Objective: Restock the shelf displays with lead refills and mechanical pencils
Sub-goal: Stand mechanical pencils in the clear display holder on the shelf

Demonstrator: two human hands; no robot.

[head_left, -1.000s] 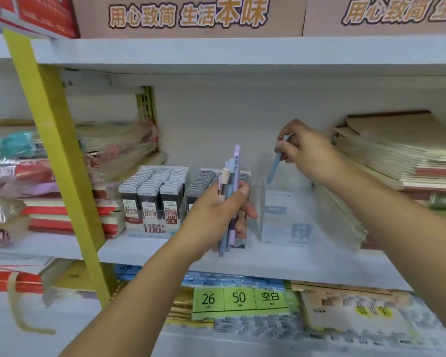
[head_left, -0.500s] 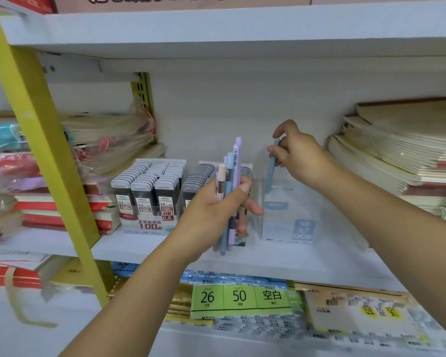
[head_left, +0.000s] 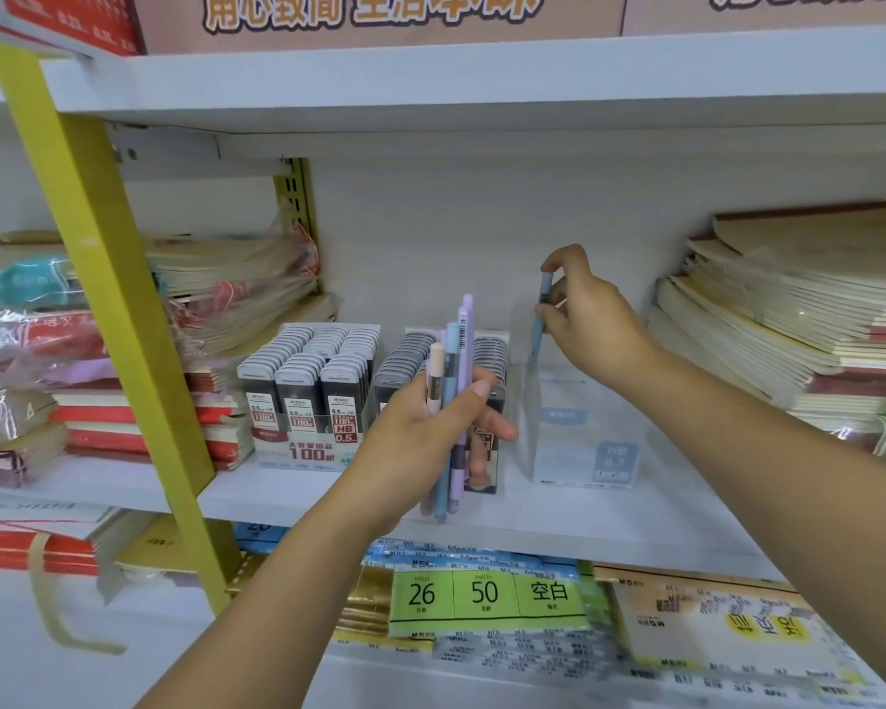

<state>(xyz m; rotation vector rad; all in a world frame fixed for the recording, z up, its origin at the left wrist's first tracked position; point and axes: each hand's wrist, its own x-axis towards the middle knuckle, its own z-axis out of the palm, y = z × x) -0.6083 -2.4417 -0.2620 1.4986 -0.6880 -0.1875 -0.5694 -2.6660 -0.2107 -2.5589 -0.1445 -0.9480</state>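
Observation:
My left hand (head_left: 420, 442) grips a bunch of mechanical pencils (head_left: 451, 401), pink, blue and purple, held upright in front of the shelf. My right hand (head_left: 592, 319) pinches a single blue mechanical pencil (head_left: 539, 324) by its upper part, tip down, inside the top of a clear display box (head_left: 579, 442) labelled HB 0.7. Two display boxes of grey lead refill cases stand to the left: one (head_left: 318, 396) marked 0.5 HB, the other (head_left: 410, 365) partly hidden behind my left hand.
The white shelf board (head_left: 328, 498) carries wrapped notebook packs (head_left: 236, 284) at the left and a notebook stack (head_left: 799, 319) at the right. A yellow upright (head_left: 108, 309) crosses the left side. Packs with a green 26/50 label (head_left: 484, 593) lie on the shelf below.
My right hand has lowered the blue pencil from a tilt to nearly upright in the clear box. My left hand has kept its bunch in place. The view has shifted slightly.

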